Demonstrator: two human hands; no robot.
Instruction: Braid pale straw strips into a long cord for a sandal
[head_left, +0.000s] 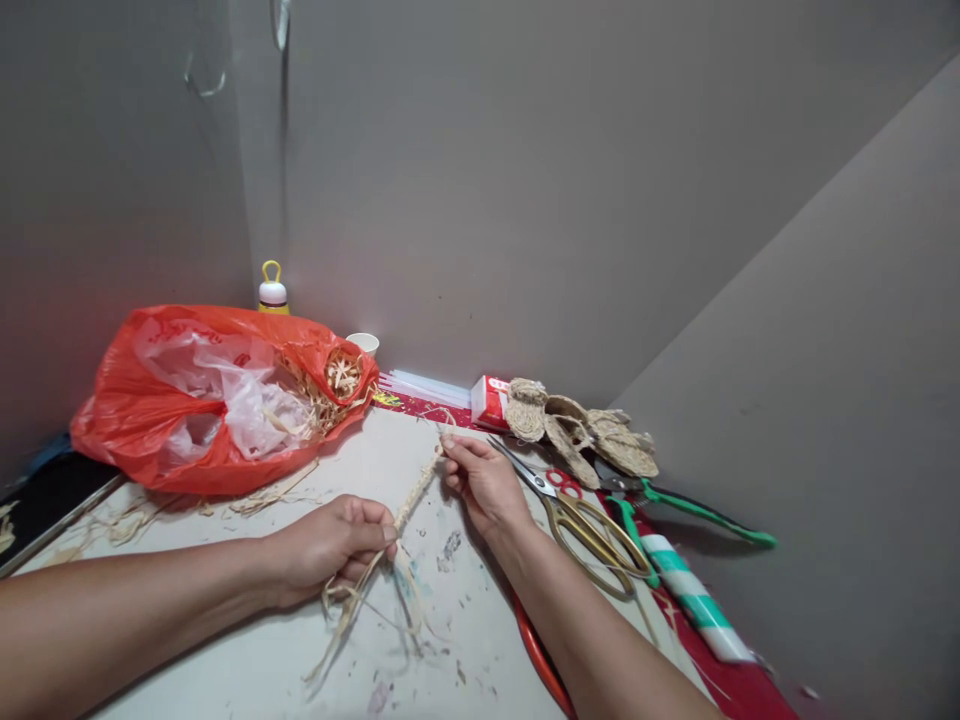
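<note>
A pale braided straw cord lies stretched across the white work surface. My left hand is closed on its near end, where loose straw strands fan out below the fingers. My right hand pinches the far end of the braid with its fingers pressed together. The cord runs taut between the two hands, a little above the table.
An orange plastic bag full of straw lies at the back left, a bottle and a white cup behind it. Gold scissors, green-handled pliers, small woven straw sandals and a striped roll lie right.
</note>
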